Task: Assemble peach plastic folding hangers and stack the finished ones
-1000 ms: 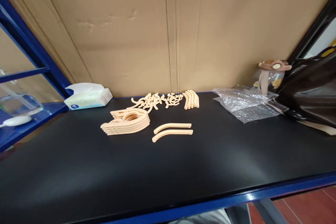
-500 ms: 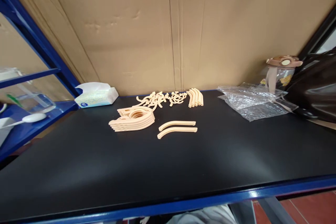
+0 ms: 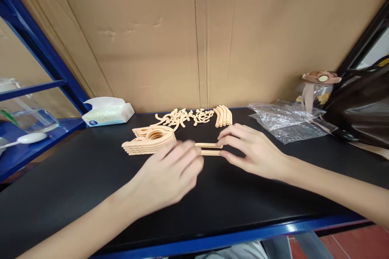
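Two cream plastic curved strips, the far one (image 3: 209, 145) and the near one (image 3: 211, 153), lie side by side on the black tabletop. My left hand (image 3: 176, 172) covers their left ends; its curled fingers are blurred, so its hold there is hidden. At their right ends is my right hand (image 3: 252, 149), with thumb and fingers apart, the fingertips by the far strip and the thumb by the near one. Just beyond my left hand sits a stack of cream plastic frames (image 3: 148, 139) with round openings.
Behind lie a pile of small curved cream pieces (image 3: 178, 117) and a row of bent strips (image 3: 223, 116). A tissue pack (image 3: 107, 112) stands at back left. Clear plastic bags (image 3: 282, 121), a drink bottle (image 3: 320, 87) and a dark bag (image 3: 361, 109) occupy the right.
Both my hands have come into view from the sides and reached the two loose strips. The view has shifted slightly.
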Motion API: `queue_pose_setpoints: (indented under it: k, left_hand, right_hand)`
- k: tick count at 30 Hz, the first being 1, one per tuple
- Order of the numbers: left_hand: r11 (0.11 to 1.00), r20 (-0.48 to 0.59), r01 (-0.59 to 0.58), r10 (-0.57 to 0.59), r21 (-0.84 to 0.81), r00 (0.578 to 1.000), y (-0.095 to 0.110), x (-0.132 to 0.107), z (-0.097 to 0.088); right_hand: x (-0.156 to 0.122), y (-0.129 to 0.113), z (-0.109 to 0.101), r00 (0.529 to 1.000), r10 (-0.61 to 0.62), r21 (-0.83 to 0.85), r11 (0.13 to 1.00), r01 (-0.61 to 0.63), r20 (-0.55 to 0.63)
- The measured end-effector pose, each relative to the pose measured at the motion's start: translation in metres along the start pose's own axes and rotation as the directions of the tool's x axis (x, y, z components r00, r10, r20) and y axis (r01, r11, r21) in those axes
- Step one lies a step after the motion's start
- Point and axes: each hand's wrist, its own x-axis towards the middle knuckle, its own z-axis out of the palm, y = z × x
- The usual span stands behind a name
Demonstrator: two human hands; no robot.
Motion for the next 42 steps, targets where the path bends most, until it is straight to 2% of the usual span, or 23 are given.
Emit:
queue_pose_setpoints:
  k: [3,5,9,14,18,23,29,34,42]
  left_hand:
    - [0.999,0.116,-0.018,0.021,-0.028,0.993,-0.011,0.020,0.019]
    - [0.998,0.205,-0.015,0.027,-0.059,0.978,-0.015,0.029,0.034]
    - [0.997,0.217,0.025,-0.008,-0.074,0.976,-0.011,0.028,0.049]
    - [0.993,0.191,0.047,-0.025,-0.111,0.981,-0.010,0.017,0.048]
    - [0.992,0.200,0.058,-0.036,-0.109,0.979,-0.015,0.017,0.049]
    - [0.991,0.161,0.069,-0.051,-0.114,0.986,-0.018,0.019,0.056]
    - [0.991,0.133,0.082,-0.067,-0.109,0.989,-0.019,0.019,0.058]
    - [0.988,0.174,0.108,-0.088,-0.113,0.981,-0.019,0.018,0.056]
    - [0.979,0.222,0.127,-0.090,-0.160,0.971,-0.018,0.017,0.052]
  right_hand:
    - [0.012,0.017,0.028,0.998,0.003,0.008,1.000,-0.003,0.058]
    - [0.013,0.028,0.043,0.996,0.044,0.036,0.998,-0.047,0.076]
    - [0.007,0.036,0.050,0.991,0.063,0.069,0.995,-0.071,0.117]
    - [0.004,0.034,0.045,0.988,0.071,0.079,0.994,-0.082,0.137]
    - [0.005,0.034,0.045,0.988,0.039,0.113,0.992,-0.057,0.150]
    - [0.005,0.036,0.046,0.987,0.027,0.136,0.990,-0.049,0.158]
    - [0.005,0.037,0.050,0.982,0.135,0.089,0.985,-0.148,0.130]
    - [0.007,0.037,0.051,0.958,0.251,0.026,0.966,-0.256,0.139]
    - [0.006,0.036,0.048,0.964,0.221,0.022,0.974,-0.226,0.146]
